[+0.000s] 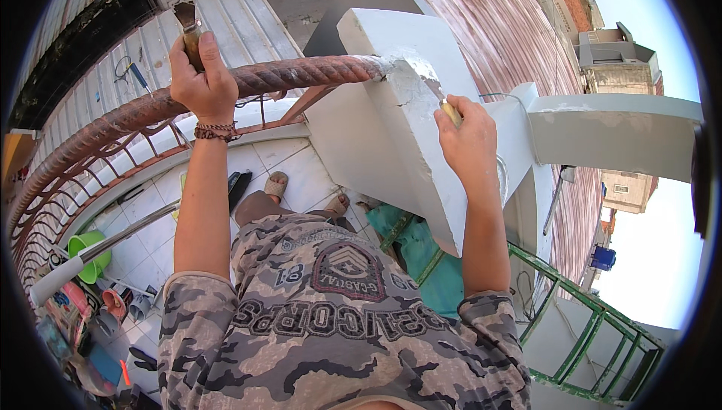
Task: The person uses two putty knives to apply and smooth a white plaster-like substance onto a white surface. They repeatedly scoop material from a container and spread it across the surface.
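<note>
My left hand (204, 86) is closed round the wooden handle of a scraper (192, 45), its dark blade pointing away from me. That wrist is above the rusty twisted handrail (301, 74). In my right hand (469, 143) is a putty knife (451, 112) with a pale yellow handle. Its blade is at the top of a light grey concrete pillar (410, 135), beside a patch of white filler (412, 68). The handrail's far end meets the pillar at this patch. Cracks and rough edges show on the pillar's near face.
A green metal ladder (571, 327) leans at the lower right, near a teal cloth (432, 282). At the lower left, a green bucket (89, 253) and several pots stand on the tiles. A long pole (124, 233) crosses there. Beyond the railing is a corrugated roof (233, 22).
</note>
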